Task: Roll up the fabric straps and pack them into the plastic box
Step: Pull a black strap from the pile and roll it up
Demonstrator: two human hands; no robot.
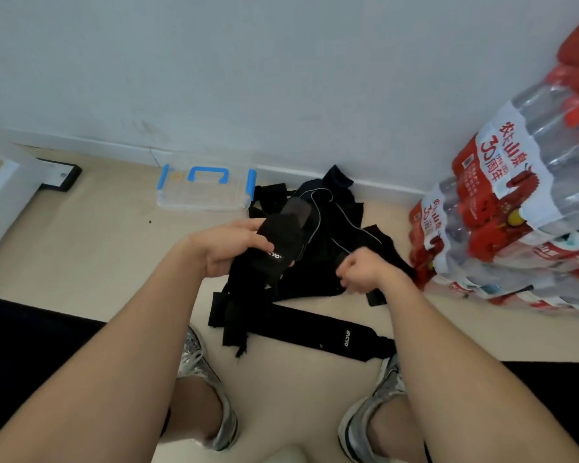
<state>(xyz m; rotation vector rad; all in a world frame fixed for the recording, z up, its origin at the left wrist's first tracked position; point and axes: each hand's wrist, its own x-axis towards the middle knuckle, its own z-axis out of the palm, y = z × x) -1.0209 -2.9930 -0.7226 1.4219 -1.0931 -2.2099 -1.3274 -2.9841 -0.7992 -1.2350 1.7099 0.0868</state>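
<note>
A heap of black fabric straps (328, 235) lies on the beige floor in front of me. My left hand (229, 247) grips a partly rolled black strap (278, 243) with white lettering, held above the heap. To the right, my right hand (361, 270) is curled into a fist low over the heap's right side; whether it pinches fabric is unclear. One long strap (318, 332) lies flat nearer my feet. The clear plastic box (204, 188) with blue handle and clips stands closed by the wall, left of the heap.
Shrink-wrapped packs of water bottles (515, 212) with red labels are stacked at the right against the wall. A white furniture leg on a black foot (59, 175) stands at the left. My two silver sneakers (208, 389) are planted below the straps.
</note>
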